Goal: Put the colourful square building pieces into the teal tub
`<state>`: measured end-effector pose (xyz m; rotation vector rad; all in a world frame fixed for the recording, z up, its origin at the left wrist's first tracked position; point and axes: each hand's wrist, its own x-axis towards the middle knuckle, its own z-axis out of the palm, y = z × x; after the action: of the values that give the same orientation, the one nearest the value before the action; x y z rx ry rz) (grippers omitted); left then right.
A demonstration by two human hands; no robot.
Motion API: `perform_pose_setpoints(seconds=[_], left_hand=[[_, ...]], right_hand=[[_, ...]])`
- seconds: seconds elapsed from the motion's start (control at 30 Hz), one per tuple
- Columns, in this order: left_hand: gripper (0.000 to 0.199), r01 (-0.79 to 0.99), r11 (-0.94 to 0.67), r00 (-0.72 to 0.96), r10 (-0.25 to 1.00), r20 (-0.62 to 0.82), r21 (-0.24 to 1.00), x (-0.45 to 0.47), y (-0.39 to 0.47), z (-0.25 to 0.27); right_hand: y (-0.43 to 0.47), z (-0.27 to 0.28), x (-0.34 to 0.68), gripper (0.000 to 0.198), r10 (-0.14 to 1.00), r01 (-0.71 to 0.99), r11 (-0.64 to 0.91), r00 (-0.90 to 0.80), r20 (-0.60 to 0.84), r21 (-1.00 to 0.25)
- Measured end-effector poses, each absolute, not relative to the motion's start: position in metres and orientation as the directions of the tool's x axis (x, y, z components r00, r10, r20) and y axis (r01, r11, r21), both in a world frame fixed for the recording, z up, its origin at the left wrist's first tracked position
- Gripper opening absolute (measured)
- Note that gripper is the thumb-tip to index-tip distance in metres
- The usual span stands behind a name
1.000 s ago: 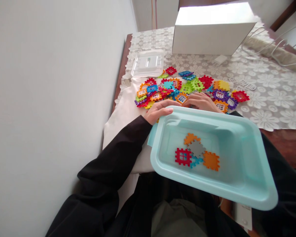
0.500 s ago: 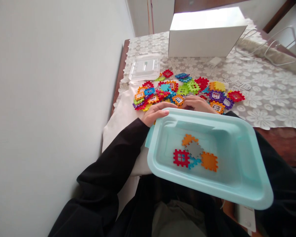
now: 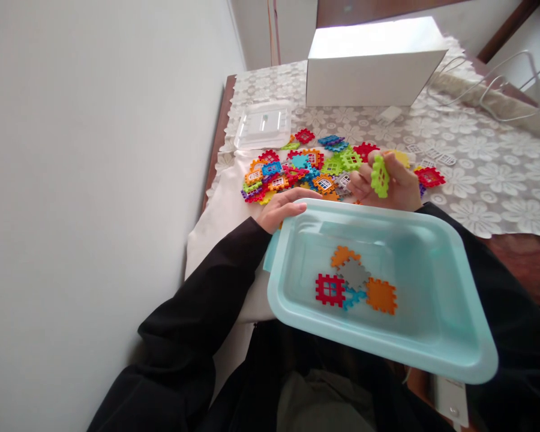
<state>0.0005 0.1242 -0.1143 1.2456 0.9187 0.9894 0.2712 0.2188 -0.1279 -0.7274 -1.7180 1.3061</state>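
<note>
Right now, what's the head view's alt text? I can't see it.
A person's right hand holds up a lime-green, notched plastic window tile, while the left hand grips a pale turquoise rectangular plastic tub containing orange, grey, red and blue tiles. Beyond the tub, multicoloured plastic tiles lie heaped on a table.

Head-worn view, angled forward and down

Loose black sleeves (image 3: 216,282), bare hands (image 3: 282,208)

Home, by the look: floral lace cloth (image 3: 499,174) over wooden surface (image 3: 519,261), plastic toy tiles (image 3: 299,162) on top, plain white wall (image 3: 117,150) alongside.
</note>
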Motion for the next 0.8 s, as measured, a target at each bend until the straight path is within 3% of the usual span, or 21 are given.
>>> perform_pose_setpoints(seconds=[0.07, 0.13, 0.27, 0.43, 0.5, 0.57, 0.63, 0.7, 0.8], left_hand=[[0.052, -0.098, 0.047, 0.318, 0.948, -0.014, 0.994, 0.0, 0.125, -0.115], [0.052, -0.097, 0.032, 0.326, 0.945, 0.002, 0.995, 0.0, 0.126, -0.116], [0.054, -0.066, 0.017, 0.334, 0.943, 0.006, 0.998, -0.002, 0.128, -0.117], [0.052, -0.062, 0.007, 0.331, 0.944, 0.014, 0.998, -0.002, 0.127, -0.117], [0.05, -0.072, 0.009, 0.331, 0.944, 0.016, 0.997, -0.001, 0.126, -0.115], [0.049, -0.088, 0.019, 0.332, 0.943, 0.012, 0.996, 0.0, 0.125, -0.114], [0.051, -0.094, 0.03, 0.327, 0.945, 0.003, 0.995, 0.001, 0.124, -0.114], [0.053, -0.083, 0.032, 0.326, 0.945, -0.003, 0.996, 0.001, 0.125, -0.114], [0.053, -0.057, 0.016, 0.321, 0.947, 0.003, 0.998, 0.0, 0.126, -0.114]], right_hand=[[0.213, -0.123, 0.27, 0.063, 0.818, -0.239, 0.063, -0.544, 0.187, -0.969], [0.208, -0.119, 0.267, 0.071, 0.736, -0.279, -0.053, -0.66, 0.152, -0.959], [0.207, -0.117, 0.265, 0.078, 0.605, -0.156, -0.018, -0.788, 0.113, -0.988], [0.207, -0.119, 0.27, 0.08, 0.486, -0.148, 0.027, -0.862, 0.143, -0.989], [0.204, -0.119, 0.269, 0.074, 0.543, -0.169, 0.05, -0.823, 0.169, -0.984], [0.202, -0.121, 0.265, 0.062, 0.675, -0.184, 0.068, -0.715, 0.181, -0.981], [0.206, -0.125, 0.261, 0.048, 0.787, -0.106, 0.142, -0.591, 0.177, -0.984], [0.213, -0.134, 0.258, 0.039, 0.816, 0.091, 0.334, -0.526, 0.239, -0.938], [0.224, -0.15, 0.258, 0.042, 0.709, 0.354, 0.652, -0.599, 0.374, -0.67]])
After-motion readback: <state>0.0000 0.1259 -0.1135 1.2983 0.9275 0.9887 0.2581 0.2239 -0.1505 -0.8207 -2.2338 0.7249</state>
